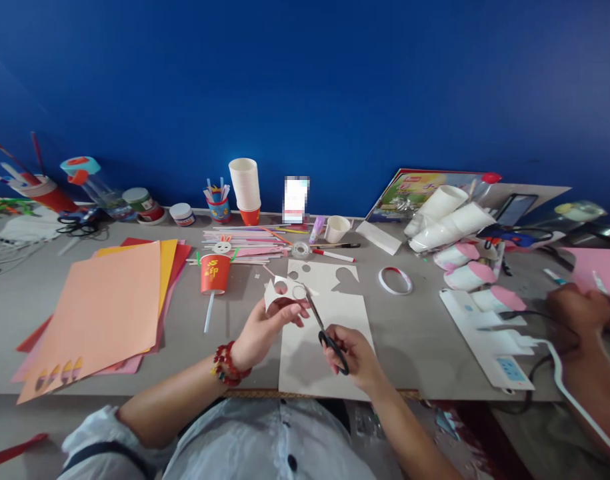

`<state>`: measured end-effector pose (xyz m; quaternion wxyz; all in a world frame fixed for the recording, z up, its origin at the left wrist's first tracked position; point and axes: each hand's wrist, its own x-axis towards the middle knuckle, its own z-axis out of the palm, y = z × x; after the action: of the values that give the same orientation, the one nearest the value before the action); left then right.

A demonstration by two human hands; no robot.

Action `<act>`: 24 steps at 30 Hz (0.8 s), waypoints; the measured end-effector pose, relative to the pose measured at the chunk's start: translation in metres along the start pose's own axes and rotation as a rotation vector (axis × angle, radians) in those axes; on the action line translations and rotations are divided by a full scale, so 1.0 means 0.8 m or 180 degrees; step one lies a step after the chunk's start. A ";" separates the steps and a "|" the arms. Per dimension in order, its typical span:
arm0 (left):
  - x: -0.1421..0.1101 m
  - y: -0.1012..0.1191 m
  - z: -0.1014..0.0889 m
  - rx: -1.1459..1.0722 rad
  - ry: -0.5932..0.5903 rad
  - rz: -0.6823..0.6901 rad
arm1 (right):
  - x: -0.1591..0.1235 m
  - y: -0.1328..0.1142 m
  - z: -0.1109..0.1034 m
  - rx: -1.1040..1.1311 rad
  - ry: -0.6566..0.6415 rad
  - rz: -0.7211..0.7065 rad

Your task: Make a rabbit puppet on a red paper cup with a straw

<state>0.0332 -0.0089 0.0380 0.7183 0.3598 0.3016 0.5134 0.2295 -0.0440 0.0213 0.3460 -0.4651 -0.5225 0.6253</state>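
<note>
My left hand (265,330) pinches a small white paper piece (283,291) with round holes cut in it, held above the table. My right hand (352,353) grips black-handled scissors (325,330), whose blades point up toward the paper piece and touch its right edge. Under both hands lies a larger white sheet (325,333) with cut-out holes near its top. A red bead bracelet (227,363) sits on my left wrist.
Coloured paper sheets (109,307) lie at left. A red paper cup on a straw (215,275) stands near centre, with straws, stacked white cups (245,183), a tape roll (395,280) and a power strip (489,340) around. Another person's hand (579,310) works at right.
</note>
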 end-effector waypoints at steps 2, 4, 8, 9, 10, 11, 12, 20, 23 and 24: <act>0.003 -0.001 0.002 -0.0021 0.0208 0.0211 | -0.001 0.001 0.005 0.0016 0.0003 -0.0004; 0.006 0.000 0.002 0.0030 0.0326 0.0299 | -0.002 0.002 0.007 0.0005 -0.0012 -0.0011; 0.005 0.008 0.002 0.0354 0.0302 0.0278 | -0.003 -0.001 0.009 0.0089 -0.0098 -0.0014; 0.004 0.010 0.002 0.0474 0.0289 0.0275 | -0.002 -0.002 0.009 0.0115 -0.0120 -0.0013; 0.003 0.012 0.002 0.0598 0.0270 0.0273 | -0.002 -0.004 0.009 0.0133 -0.0135 -0.0014; 0.001 0.014 0.003 0.0715 0.0242 0.0263 | -0.001 -0.006 0.009 0.0148 -0.0145 -0.0010; 0.001 0.017 0.002 0.0819 0.0206 0.0248 | -0.001 -0.008 0.009 0.0161 -0.0145 -0.0002; -0.001 0.031 -0.006 0.1343 -0.0090 0.0144 | 0.000 -0.005 0.007 0.0171 -0.0137 0.0026; -0.001 0.034 -0.005 0.1396 -0.0124 0.0123 | -0.001 -0.003 0.005 0.0151 -0.0130 0.0014; -0.001 0.035 -0.004 0.1383 -0.0121 0.0108 | -0.001 -0.002 0.004 0.0141 -0.0128 0.0022</act>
<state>0.0154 -0.0028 0.0595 0.6207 0.5208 0.3855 0.4415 0.2264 -0.0453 0.0234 0.3435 -0.4464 -0.5137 0.6471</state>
